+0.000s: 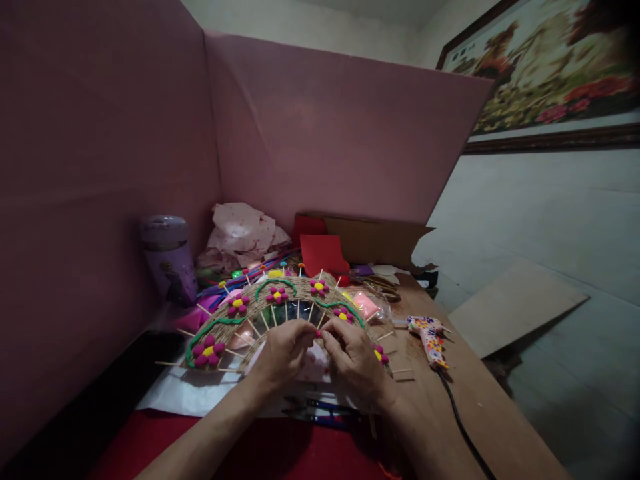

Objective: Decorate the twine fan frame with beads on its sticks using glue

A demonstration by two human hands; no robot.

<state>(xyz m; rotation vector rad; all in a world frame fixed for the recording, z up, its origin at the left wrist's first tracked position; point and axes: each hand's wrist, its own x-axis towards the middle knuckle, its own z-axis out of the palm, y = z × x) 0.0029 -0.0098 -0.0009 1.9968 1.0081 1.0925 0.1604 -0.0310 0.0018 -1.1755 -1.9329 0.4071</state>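
My left hand (pixel 293 350) and my right hand (pixel 353 350) meet fingertip to fingertip, both closed in a pinch. Between them shows a small magenta piece (pixel 319 333), seemingly soft clay. Behind and around my hands lies an arched, twine-wrapped craft (pixel 255 300) with thin wooden sticks poking out along both edges. Magenta flowers with yellow centres, such as this flower (pixel 209 351), decorate it, along with a wavy green strip (pixel 220 323). Below my hands are snips with blue handles (pixel 333 421), partly in shadow.
A flower-patterned glue gun (pixel 430 337) with a black cord lies on the brown board at right. A purple tumbler (pixel 170 260) stands at left by a pink partition (pixel 320 140). Farther back are crumpled cloth (pixel 243 230), red paper (pixel 325 255) and bagged pink clay (pixel 366 304).
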